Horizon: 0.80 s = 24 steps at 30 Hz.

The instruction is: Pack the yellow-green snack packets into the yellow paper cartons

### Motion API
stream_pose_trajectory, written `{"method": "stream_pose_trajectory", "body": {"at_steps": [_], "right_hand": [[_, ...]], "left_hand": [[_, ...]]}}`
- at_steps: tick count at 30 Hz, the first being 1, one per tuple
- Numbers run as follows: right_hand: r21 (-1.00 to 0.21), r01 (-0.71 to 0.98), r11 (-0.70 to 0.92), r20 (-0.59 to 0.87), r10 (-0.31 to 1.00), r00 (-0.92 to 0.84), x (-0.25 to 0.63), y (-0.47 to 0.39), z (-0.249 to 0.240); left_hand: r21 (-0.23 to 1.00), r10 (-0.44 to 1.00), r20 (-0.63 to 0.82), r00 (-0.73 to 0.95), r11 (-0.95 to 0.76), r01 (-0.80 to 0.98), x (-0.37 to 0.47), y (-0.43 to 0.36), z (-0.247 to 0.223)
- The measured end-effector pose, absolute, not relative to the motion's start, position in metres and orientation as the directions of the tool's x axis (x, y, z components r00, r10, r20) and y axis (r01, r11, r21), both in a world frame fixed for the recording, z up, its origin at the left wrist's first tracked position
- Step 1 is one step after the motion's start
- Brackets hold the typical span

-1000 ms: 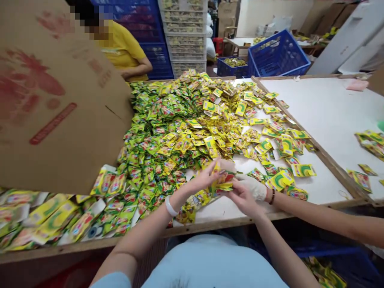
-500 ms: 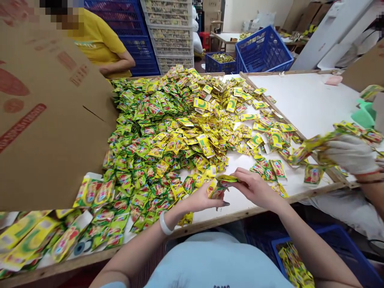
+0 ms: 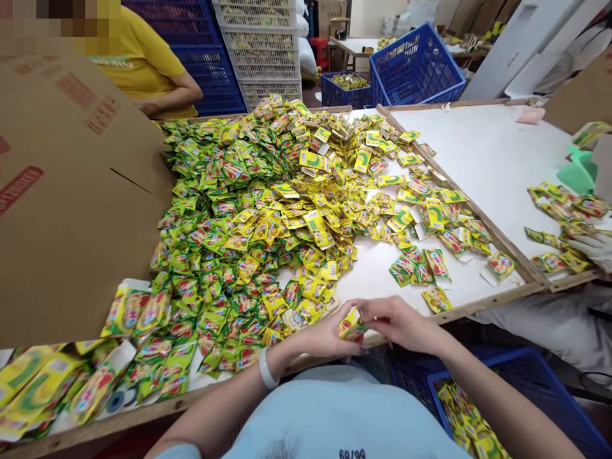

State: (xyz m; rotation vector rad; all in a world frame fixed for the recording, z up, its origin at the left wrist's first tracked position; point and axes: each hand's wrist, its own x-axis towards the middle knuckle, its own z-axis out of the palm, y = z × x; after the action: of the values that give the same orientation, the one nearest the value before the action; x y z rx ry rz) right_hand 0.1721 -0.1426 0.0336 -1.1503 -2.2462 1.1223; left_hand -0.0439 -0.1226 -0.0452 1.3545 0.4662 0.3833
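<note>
My left hand (image 3: 332, 333) is wrapped round a small yellow and red printed box (image 3: 350, 325), close to the table's front edge. The fingers of my right hand (image 3: 394, 324) pinch the box's right-hand end, with a bit of white showing at the fingertips. No sachet shows in my right hand; the inside of the box is hidden. A large heap of green and yellow sachets (image 3: 229, 210) lies to the left and ahead of my hands. Several small yellow boxes (image 3: 434, 214) lie scattered on the white tabletop (image 3: 375, 268) to the right.
A big cardboard carton (image 3: 81, 223) stands at the left, beside larger printed boxes (image 3: 102, 382). A wooden strip (image 3: 478, 217) divides the table. A blue crate (image 3: 502, 382) with packs sits below at right. A person in yellow (image 3: 157, 64) and a gloved hand (image 3: 595, 248) are nearby.
The yellow-green packets that my right hand held at the box no longer show; its fingers are now at the box end. Both hands came lower and closer. The co-worker's gloved hand moved right.
</note>
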Motion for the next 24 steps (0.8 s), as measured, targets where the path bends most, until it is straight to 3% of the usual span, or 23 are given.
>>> {"method": "stream_pose_trajectory", "body": {"at_steps": [3,5,7,9,11,13,14,16,18,20,22,24], "right_hand": [[-0.877,0.459,0.142,-0.226,0.721,-0.655,0.184,-0.158,0.017],[-0.899,0.438,0.024,-0.263,0.769,-0.583,0.19,-0.167,0.007],[-0.892,0.448,0.062,-0.171,0.871,-0.46,0.199,-0.172,0.003],[-0.83,0.531,0.172,-0.026,0.939,-0.344,0.217,-0.171,0.01],[-0.685,0.692,0.228,0.149,0.973,-0.174,0.249,-0.164,0.028],[-0.422,0.899,0.115,0.391,0.918,0.067,0.286,-0.153,0.05],[-0.256,0.967,-0.019,0.509,0.848,0.151,0.303,-0.146,0.058],[-0.003,0.978,-0.206,0.63,0.759,0.162,0.323,-0.13,0.06],[0.125,0.985,-0.12,0.549,0.835,0.033,0.323,-0.112,0.039],[0.116,0.988,0.1,0.332,0.934,-0.133,0.309,-0.097,0.002],[0.055,0.978,0.2,0.155,0.966,-0.206,0.296,-0.087,-0.033],[0.018,0.982,0.19,0.111,0.975,-0.191,0.291,-0.082,-0.056]], "left_hand": [[0.982,0.496,-0.131,0.859,0.181,0.045,-0.035,-0.126,-0.046],[0.976,0.495,-0.157,0.854,0.207,0.06,-0.025,-0.126,-0.048],[0.979,0.49,-0.144,0.86,0.199,0.051,-0.013,-0.124,-0.05],[0.997,0.511,-0.053,0.858,0.073,0.018,-0.002,-0.119,-0.051],[0.979,0.593,0.105,0.799,-0.203,0.022,0.005,-0.107,-0.052],[0.847,0.7,0.267,0.662,-0.498,0.186,0.005,-0.09,-0.054],[0.75,0.749,0.329,0.575,-0.577,0.323,0.004,-0.079,-0.057],[0.575,0.826,0.391,0.405,-0.563,0.594,-0.002,-0.058,-0.063],[0.474,0.875,0.37,0.313,-0.467,0.747,-0.008,-0.041,-0.071],[0.461,0.897,0.319,0.304,-0.428,0.778,-0.015,-0.032,-0.076],[0.573,0.901,0.296,0.317,-0.433,0.696,-0.02,-0.03,-0.078],[0.751,0.904,0.281,0.323,-0.416,0.512,-0.025,-0.032,-0.079]]}}
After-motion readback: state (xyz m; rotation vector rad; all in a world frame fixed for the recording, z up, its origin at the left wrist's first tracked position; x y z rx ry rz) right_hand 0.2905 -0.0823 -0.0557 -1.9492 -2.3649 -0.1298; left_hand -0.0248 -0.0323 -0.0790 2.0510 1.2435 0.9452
